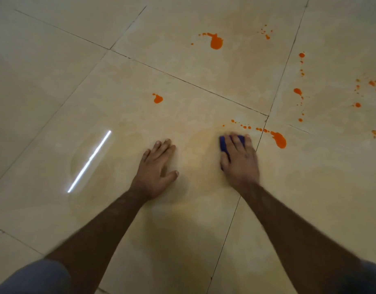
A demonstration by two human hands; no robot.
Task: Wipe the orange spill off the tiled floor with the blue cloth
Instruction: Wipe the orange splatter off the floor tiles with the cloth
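Observation:
My right hand presses a folded blue cloth flat onto the beige tiled floor; most of the cloth is hidden under the palm. Just right of it lies an orange blob with a trail of drops leading from it. Other orange blobs sit farther off: a small blob ahead of my left hand and a large blob farther away. My left hand rests flat on the floor with spread fingers, holding nothing. A faint orange smear tints the tile between my hands.
More orange drops run down the tile at the right, and faint splatter shows at the far right edge. Dark grout lines cross the floor. A bright light reflection glares on the tile at the left.

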